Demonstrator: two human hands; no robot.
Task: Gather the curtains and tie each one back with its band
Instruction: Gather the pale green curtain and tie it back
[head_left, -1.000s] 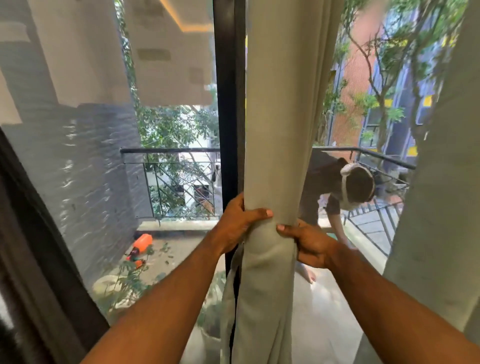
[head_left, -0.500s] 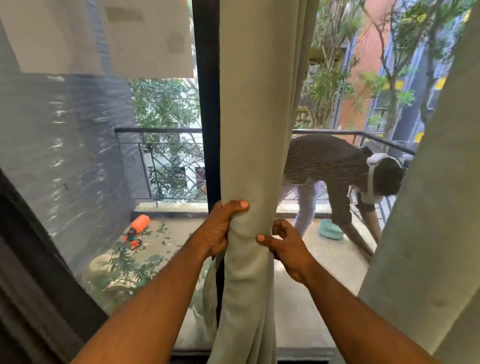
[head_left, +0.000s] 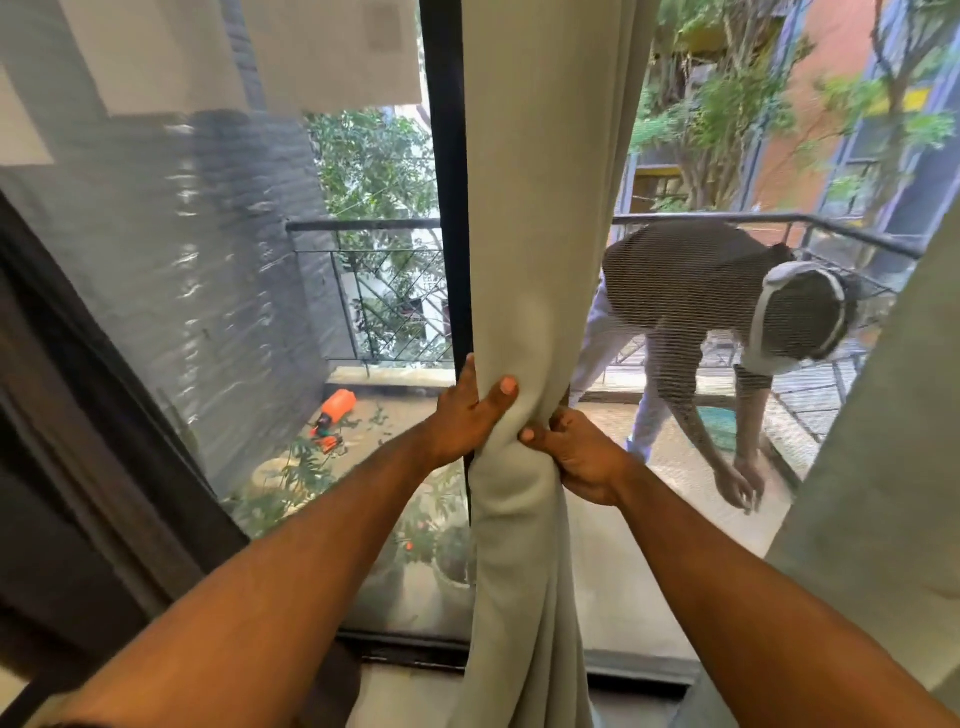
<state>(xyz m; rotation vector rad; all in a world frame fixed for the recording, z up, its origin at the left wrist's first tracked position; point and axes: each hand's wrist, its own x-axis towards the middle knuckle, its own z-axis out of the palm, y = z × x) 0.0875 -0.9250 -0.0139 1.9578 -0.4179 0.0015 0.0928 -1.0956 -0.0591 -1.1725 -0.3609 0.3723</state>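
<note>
A pale green-grey curtain (head_left: 540, 218) hangs in front of the dark window post, bunched into a narrow column at hand height. My left hand (head_left: 467, 415) wraps round the bunch from the left, thumb across the front. My right hand (head_left: 576, 457) grips it from the right, fingers curled into the folds. A second curtain (head_left: 893, 467) of the same cloth hangs at the right edge. No band shows in view.
A dark window post (head_left: 441, 182) stands behind the gathered curtain, with a dark frame (head_left: 93, 415) at the left. Beyond the glass lies a balcony with a metal railing (head_left: 374, 228), potted plants, an orange bottle (head_left: 337, 405) and a person (head_left: 696, 301) bending down.
The view has tilted down and closer. Both hands have squeezed the curtain into a tighter bunch. The person outside has bent lower and moved right.
</note>
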